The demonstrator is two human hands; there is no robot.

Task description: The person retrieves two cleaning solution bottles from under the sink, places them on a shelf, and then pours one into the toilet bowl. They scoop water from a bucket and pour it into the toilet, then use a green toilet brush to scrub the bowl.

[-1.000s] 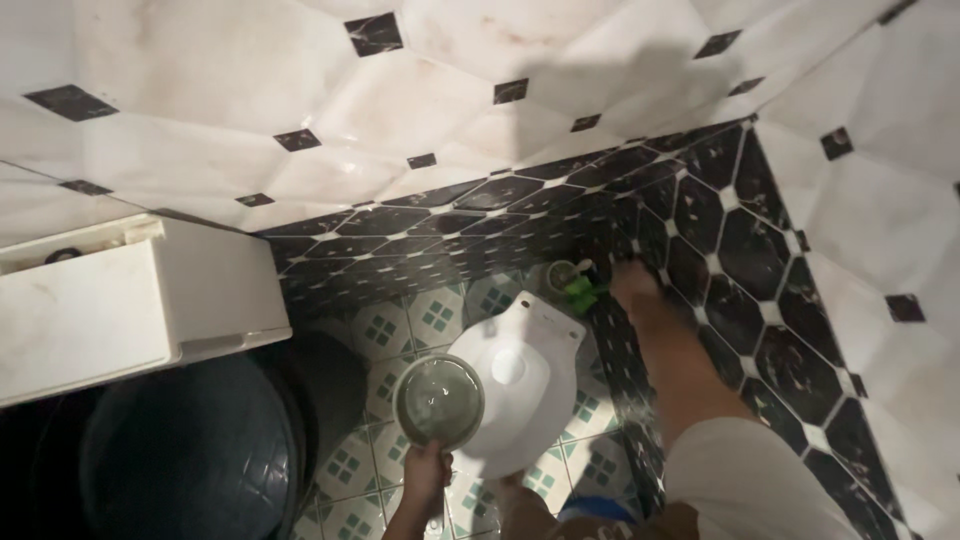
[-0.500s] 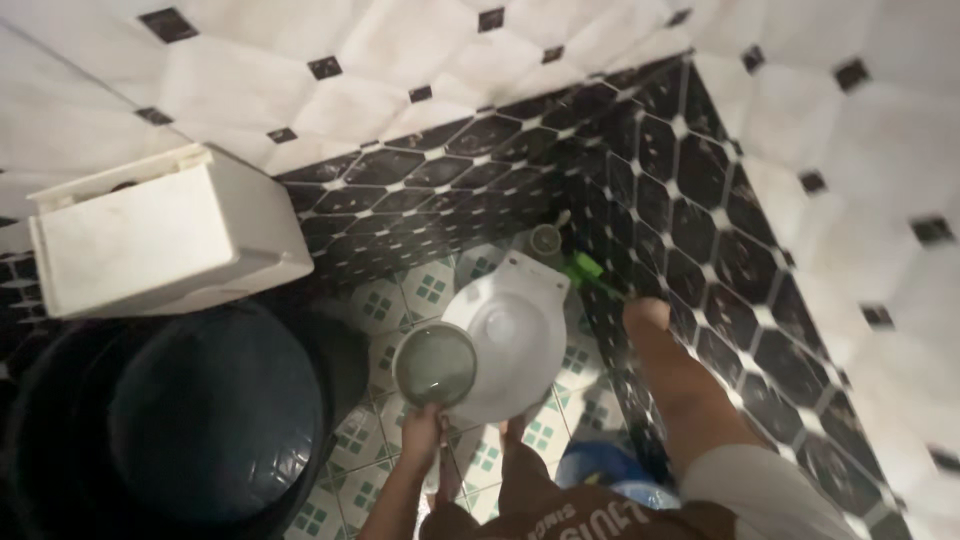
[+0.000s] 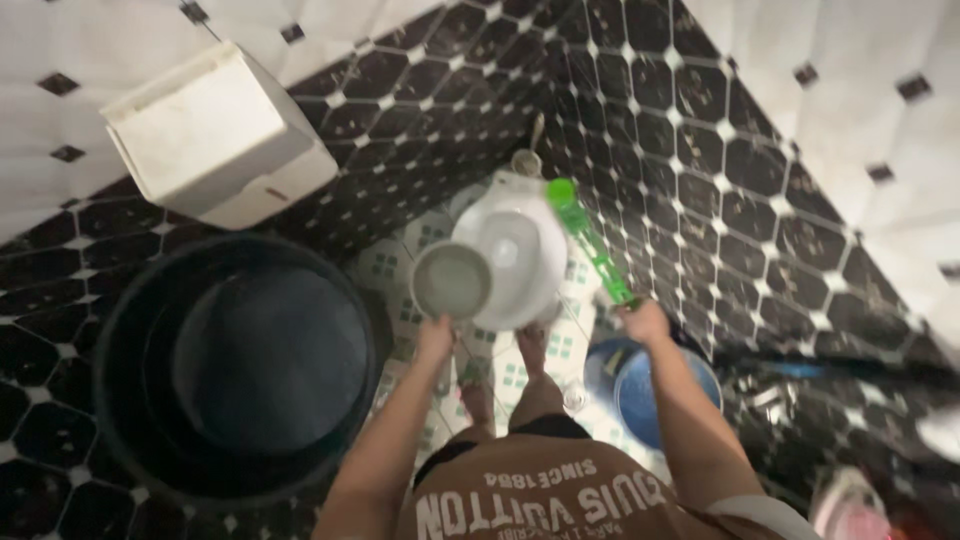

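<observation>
So I'm standing right over the white squat toilet (image 3: 510, 250), feet just behind its near rim. My left hand (image 3: 435, 335) is closed around the handle of a small dipper (image 3: 452, 282), which hovers level over the toilet's left edge with water in it. My right hand (image 3: 645, 322) is wrapped tight on a green brush (image 3: 590, 245), head angled over the bowl's right rim. Tip from me: pour slow toward the middle of the bowl and keep the brush head low inside so nothing splashes out. Big dark barrel (image 3: 240, 365) sits left of the toilet, blue bucket (image 3: 640, 385) to its right.
</observation>
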